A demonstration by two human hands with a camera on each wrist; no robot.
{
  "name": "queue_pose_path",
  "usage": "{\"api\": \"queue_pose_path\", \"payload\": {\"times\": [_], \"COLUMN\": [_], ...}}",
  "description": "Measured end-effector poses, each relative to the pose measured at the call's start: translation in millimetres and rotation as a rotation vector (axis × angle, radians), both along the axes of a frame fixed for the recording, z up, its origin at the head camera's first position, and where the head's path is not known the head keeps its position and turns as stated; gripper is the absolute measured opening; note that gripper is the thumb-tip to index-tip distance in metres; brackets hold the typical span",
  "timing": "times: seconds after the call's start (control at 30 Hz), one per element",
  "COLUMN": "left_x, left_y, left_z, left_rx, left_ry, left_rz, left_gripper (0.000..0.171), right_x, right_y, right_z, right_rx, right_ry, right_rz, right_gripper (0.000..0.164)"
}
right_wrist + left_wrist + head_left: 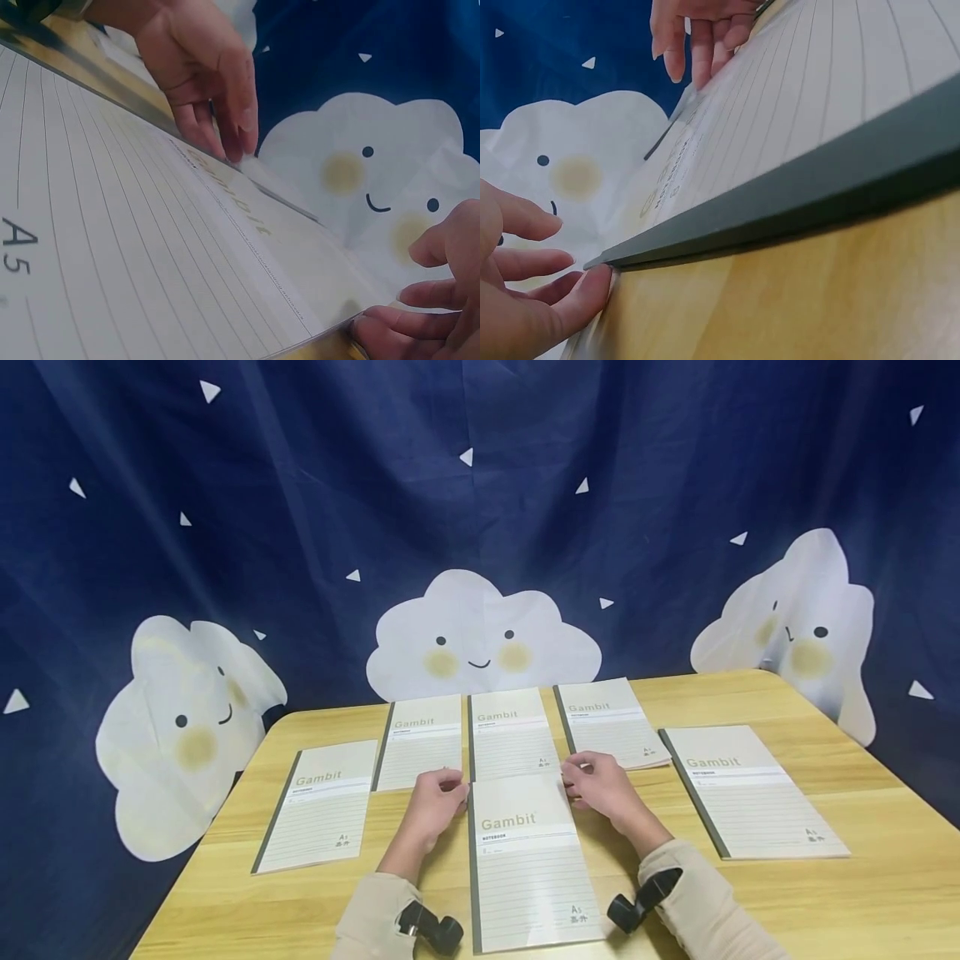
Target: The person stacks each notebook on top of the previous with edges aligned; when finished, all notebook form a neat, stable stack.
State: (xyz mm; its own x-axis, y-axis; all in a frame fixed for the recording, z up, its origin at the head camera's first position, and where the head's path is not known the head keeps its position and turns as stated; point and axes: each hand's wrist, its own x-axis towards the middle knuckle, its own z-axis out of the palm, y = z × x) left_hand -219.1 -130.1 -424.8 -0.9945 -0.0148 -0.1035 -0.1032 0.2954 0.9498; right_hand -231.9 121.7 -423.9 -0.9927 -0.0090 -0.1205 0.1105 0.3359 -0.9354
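A cream Gambit notebook with a dark grey spine lies nearest, its top edge over the lower edge of the middle notebook behind it. At the near notebook's upper left corner is my left hand; in the left wrist view its thumb touches the spine's end, the other fingers loosely bent above. My right hand is at the opposite upper corner. In the right wrist view its lower fingertips touch the notebook's edge, thumb and index finger apart. Neither hand is wrapped round the notebook.
Around the middle lie more matching notebooks: far left, back left, back right and right. They rest on a light wood table. A dark blue curtain with white clouds hangs behind it.
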Motion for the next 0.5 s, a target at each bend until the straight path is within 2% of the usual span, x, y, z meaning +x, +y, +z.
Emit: {"api": "queue_pose_path", "payload": {"times": [0.23,0.5], "left_x": [-0.2,-0.6], "left_y": [-1.3,-3.0], "left_z": [-3.4,-5.2], "left_rx": [0.095,0.095], "left_ry": [-0.007,-0.017], "left_rz": [0.011,0.031], "left_gripper": [0.034,0.024], "right_x": [-0.3,0.3], "right_y": [0.0,0.8], "right_z": [2.6,4.2], "right_rx": [-0.001,-0.010], "right_ry": [0.003,-0.006], "right_rz": [0.004,0.003], "right_gripper": [0.035,0.037]}}
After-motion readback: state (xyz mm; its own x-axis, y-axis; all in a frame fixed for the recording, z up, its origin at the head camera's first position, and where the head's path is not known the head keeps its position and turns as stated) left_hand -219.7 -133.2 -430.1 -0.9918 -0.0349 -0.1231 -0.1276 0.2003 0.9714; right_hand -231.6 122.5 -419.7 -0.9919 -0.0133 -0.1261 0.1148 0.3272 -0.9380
